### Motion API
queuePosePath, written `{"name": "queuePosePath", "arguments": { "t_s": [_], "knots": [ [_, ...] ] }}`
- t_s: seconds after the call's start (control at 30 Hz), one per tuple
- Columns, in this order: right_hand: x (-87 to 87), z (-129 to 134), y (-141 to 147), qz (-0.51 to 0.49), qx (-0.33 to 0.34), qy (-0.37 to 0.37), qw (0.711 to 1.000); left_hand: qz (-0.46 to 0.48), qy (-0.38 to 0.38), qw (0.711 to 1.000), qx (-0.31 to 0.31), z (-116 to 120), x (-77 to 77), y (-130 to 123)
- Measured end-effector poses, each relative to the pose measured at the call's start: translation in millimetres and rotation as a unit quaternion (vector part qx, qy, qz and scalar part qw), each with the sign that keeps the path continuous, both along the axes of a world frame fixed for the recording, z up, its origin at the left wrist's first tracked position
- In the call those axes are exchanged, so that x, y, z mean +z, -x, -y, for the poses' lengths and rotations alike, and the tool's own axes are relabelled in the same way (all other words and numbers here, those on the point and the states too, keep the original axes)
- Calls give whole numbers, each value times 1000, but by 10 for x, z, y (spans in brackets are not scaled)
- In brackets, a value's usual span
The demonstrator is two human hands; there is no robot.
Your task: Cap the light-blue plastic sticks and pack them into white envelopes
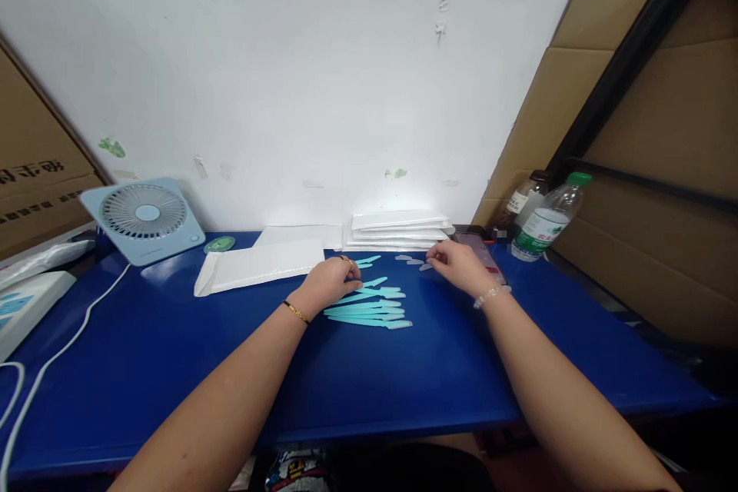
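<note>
Several turquoise eyebrow razors [369, 317] lie fanned out on the blue table, their blade ends pointing right. My left hand [327, 281] is closed over the upper part of this group, thumb and fingers pinching a turquoise razor [376, 282] whose end sticks out to the right. Beyond those fingers other razors [367, 260] are partly covered. To the right lie small clear blade caps [403, 257]. At the right end of them, my right hand [458, 265] has its fingertips pinched on one clear cap [425, 267], low over the table.
White padded envelopes [397, 231] are stacked against the wall, and another envelope [262, 265] lies left of my left hand. A phone [478, 246] is behind my right hand. Two bottles [542, 227] stand at right; a blue fan [147, 215] with a white cable [86, 315] is at left.
</note>
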State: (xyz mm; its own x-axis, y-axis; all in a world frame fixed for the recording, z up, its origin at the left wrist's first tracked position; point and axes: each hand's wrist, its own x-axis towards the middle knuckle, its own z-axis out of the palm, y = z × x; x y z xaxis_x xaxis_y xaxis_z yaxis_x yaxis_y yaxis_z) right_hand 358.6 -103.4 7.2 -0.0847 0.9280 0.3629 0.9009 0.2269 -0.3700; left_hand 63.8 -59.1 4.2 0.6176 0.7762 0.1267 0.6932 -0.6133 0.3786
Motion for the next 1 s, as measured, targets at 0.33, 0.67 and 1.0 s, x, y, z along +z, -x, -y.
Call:
{"name": "queuePosePath", "arguments": {
  "t_s": [0.33, 0.67, 1.0],
  "knots": [
    [-168, -63, 163, 101, 60, 43, 992, -12, 39, 999, 1, 86, 53, -50],
    [-160, -18, 369, -14, 182, 37, 982, -30, -24, 999, -1, 112, 11, -99],
    [-177, -17, 409, -24, 195, 41, 980, -57, -76, 995, -22, 121, 24, -132]
  ]
}}
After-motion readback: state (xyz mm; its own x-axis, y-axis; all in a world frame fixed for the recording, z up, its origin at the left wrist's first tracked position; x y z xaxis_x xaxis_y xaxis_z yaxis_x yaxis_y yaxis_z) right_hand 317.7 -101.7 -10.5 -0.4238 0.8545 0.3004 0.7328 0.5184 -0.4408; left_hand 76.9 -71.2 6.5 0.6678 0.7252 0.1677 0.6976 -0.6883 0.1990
